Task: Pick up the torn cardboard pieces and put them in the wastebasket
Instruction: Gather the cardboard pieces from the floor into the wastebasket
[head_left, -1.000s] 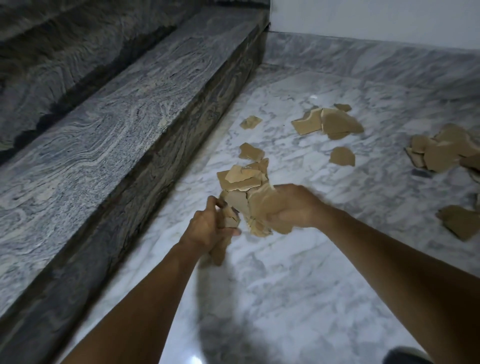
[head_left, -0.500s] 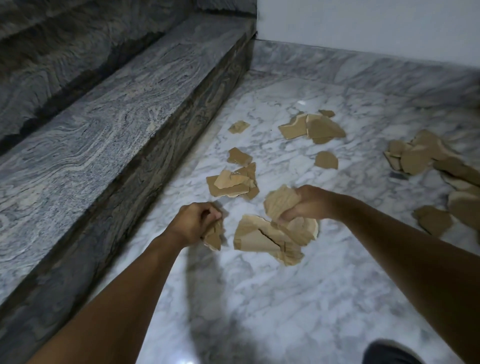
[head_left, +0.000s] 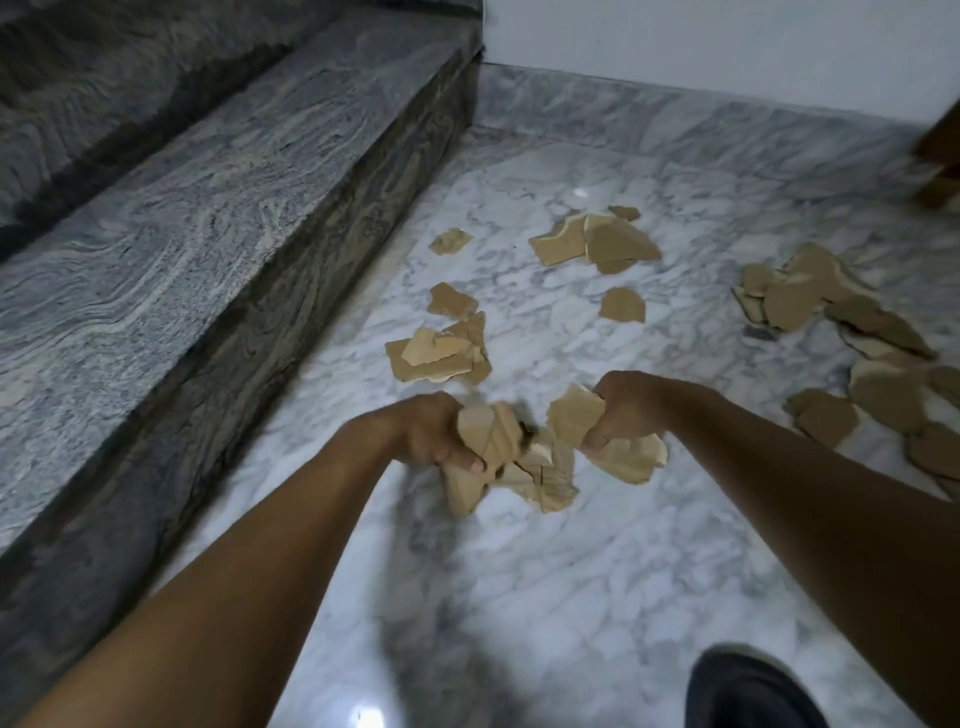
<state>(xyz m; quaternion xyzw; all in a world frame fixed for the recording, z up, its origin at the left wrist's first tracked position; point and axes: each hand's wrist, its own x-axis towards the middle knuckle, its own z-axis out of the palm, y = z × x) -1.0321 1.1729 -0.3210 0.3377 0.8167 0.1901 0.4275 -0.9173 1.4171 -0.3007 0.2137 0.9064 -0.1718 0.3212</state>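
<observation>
Torn cardboard pieces (head_left: 524, 457) bunched low over the marble floor (head_left: 571, 571), left hand (head_left: 431, 431) and right hand (head_left: 623, 410) each gripped a wad. Best squeeze tight; loose scraps could slip. More piles (head_left: 441, 353) beyond; wastebasket unseen.
</observation>
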